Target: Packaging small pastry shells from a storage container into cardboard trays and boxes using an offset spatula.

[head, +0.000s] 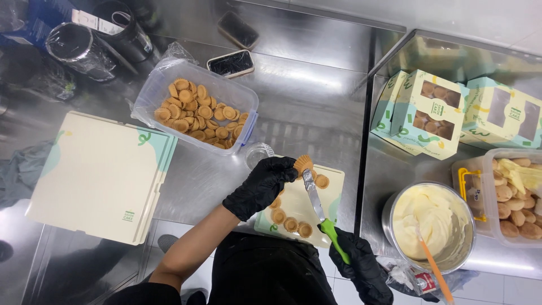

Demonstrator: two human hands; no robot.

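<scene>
Currently, item by item, fingers outward:

- Left hand (261, 186), black glove: fingertips pinched tog. on one small fluted tart shell (304, 164), held up just above the board's far edge.
- Right hand (361, 265), black glove: fingers wrapped tight round the green handle of a small knife (319, 206); blade tip w/ pale smear, touching or just under the held shell, can't tell which.
- Pale board (333, 192) under both hands: approx. five shells lying on it, one near the far edge, the others at the near edge; all look unfilled from here.
- Clear cup (257, 153), just beyond left hand.
- Clear plastic tub (164, 76), further left: heaped w/ empty shells; large stock left.
- Steel bowl of cream (432, 223), right, w/ orange-handled tool standing in it; nearly full.
- Second tub (488, 195), far right: pale biscuits.
- Windowed boxes (429, 113), right rear: closed, pastries visible inside.
- Flat cartons (96, 175), left, unfolded stack.
- Two phones (231, 62) at rear.

Judged progress: some boxes packed, most shells still unfilled.
</scene>
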